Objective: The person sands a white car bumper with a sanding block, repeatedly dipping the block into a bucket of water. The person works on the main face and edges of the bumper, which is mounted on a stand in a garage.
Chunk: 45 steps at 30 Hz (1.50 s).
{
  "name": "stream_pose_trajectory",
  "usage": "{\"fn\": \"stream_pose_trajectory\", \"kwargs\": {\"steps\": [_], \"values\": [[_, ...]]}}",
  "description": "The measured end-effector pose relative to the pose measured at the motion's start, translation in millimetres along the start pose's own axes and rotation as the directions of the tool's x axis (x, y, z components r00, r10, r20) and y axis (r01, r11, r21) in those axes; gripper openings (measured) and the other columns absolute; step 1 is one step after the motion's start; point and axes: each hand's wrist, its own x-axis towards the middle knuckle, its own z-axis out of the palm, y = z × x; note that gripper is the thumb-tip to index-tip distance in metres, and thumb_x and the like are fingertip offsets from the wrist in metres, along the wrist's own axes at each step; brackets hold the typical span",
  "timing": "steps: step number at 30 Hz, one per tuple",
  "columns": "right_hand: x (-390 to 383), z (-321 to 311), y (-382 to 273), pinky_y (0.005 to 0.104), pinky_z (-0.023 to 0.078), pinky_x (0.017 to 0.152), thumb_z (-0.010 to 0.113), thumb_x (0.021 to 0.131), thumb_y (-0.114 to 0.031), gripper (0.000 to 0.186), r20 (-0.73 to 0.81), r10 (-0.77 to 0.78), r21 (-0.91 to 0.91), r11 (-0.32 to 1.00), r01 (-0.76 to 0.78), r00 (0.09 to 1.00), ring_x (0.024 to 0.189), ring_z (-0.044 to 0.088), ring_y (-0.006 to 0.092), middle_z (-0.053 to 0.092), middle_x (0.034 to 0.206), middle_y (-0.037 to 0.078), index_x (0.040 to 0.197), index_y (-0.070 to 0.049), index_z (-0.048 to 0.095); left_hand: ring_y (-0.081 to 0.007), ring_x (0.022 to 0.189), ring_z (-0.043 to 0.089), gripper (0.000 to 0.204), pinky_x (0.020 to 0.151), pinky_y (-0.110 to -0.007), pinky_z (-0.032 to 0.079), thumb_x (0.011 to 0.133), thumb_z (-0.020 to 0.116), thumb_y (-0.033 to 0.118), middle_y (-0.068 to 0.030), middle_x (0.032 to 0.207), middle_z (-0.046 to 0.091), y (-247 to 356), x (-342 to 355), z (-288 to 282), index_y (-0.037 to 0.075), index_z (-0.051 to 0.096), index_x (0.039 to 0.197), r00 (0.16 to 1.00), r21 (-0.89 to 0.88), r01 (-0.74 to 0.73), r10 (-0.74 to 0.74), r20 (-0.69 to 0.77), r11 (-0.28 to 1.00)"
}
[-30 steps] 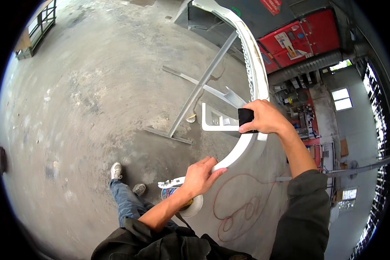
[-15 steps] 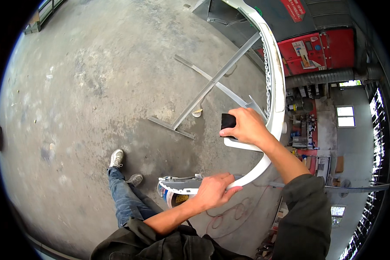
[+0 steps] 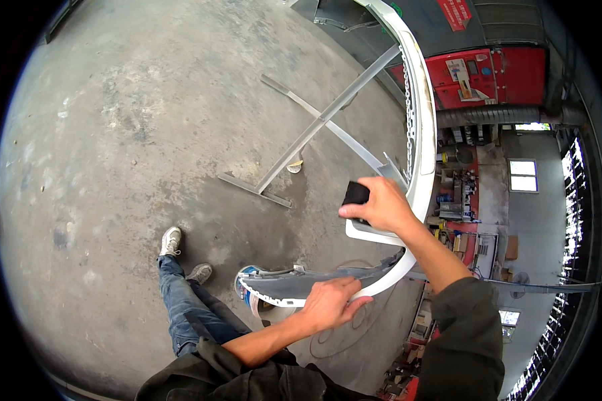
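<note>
A long white car bumper (image 3: 423, 170) curves from the far right round toward me, resting near a grey metal stand (image 3: 324, 120). My left hand (image 3: 331, 304) grips its near arm, fingers over the grey inner face (image 3: 294, 286) and thumb along the white edge. My right hand (image 3: 384, 206) is closed round a black block-shaped pad (image 3: 356, 194), fingers on top and thumb beneath. The pad is just above a white projecting corner (image 3: 368, 232) of the bumper; I cannot tell whether they touch. The right palm is hidden.
Below the bumper's near end stands a bucket (image 3: 246, 284). A hose (image 3: 341, 337) loops on the concrete floor (image 3: 114, 200). A pale round piece (image 3: 295, 167) lies by the stand. Red cabinets (image 3: 522, 75) and cluttered shelves (image 3: 458, 194) line the right side.
My view has shifted a little, and the stand appears farther left. More of the bumper's grey inner face shows beside my left hand. The black pad is tilted differently in my right hand.
</note>
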Motion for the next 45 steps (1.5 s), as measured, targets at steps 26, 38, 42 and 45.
{"fn": "stream_pose_trajectory", "kwargs": {"steps": [26, 38, 42, 45], "values": [[-5, -13, -8, 0.0470, 0.051, 0.068, 0.085, 0.068, -0.041, 0.044, 0.009, -0.017, -0.093, 0.995, 0.018, 1.000, 0.078, 0.067, 0.0398, 0.069, 0.074, 0.018, 0.088, -0.005, 0.069, -0.0364, 0.065, 0.059, 0.035, 0.054, -0.045, 0.045, 0.087, 0.072, 0.032, -0.0118, 0.074, 0.056, -1, -1, 0, 0.003, 0.055, 0.079, 1.000, -0.018, -0.012, 0.012, 0.013, 1.000], [-38, -39, 13, 0.0449, 0.051, 0.070, 0.084, 0.068, -0.037, 0.040, 0.323, -0.064, -0.158, 0.980, 0.121, 0.944, 0.081, 0.067, 0.0382, 0.068, 0.077, 0.017, 0.090, -0.007, 0.070, -0.0333, 0.064, 0.059, 0.035, 0.053, -0.043, 0.043, 0.086, 0.074, 0.033, -0.0097, 0.070, 0.054, -4, 0, 2, 0.004, 0.056, 0.077, 0.999, -0.007, -0.035, 0.035, 0.027, 0.999], [-71, -66, 51, 0.0393, 0.048, 0.064, 0.086, 0.067, -0.036, 0.046, 0.218, -0.142, -0.121, 0.978, 0.171, 0.966, 0.068, 0.063, 0.0357, 0.063, 0.069, 0.018, 0.086, 0.001, 0.066, -0.0349, 0.068, 0.060, 0.033, 0.055, -0.045, 0.045, 0.088, 0.071, 0.032, -0.0100, 0.075, 0.057, 0, 4, 3, 0.004, 0.057, 0.080, 0.998, -0.019, -0.016, 0.018, 0.067, 1.000], [-90, -91, 61, 0.0380, 0.049, 0.063, 0.088, 0.065, -0.031, 0.045, 0.206, -0.065, 0.014, 0.998, 0.064, 0.976, 0.066, 0.064, 0.0356, 0.064, 0.072, 0.020, 0.091, 0.000, 0.069, -0.0346, 0.068, 0.060, 0.033, 0.054, -0.044, 0.045, 0.088, 0.071, 0.033, -0.0101, 0.074, 0.057, 2, 7, -1, 0.004, 0.057, 0.079, 0.998, -0.012, 0.003, -0.002, 0.071, 1.000]]}}
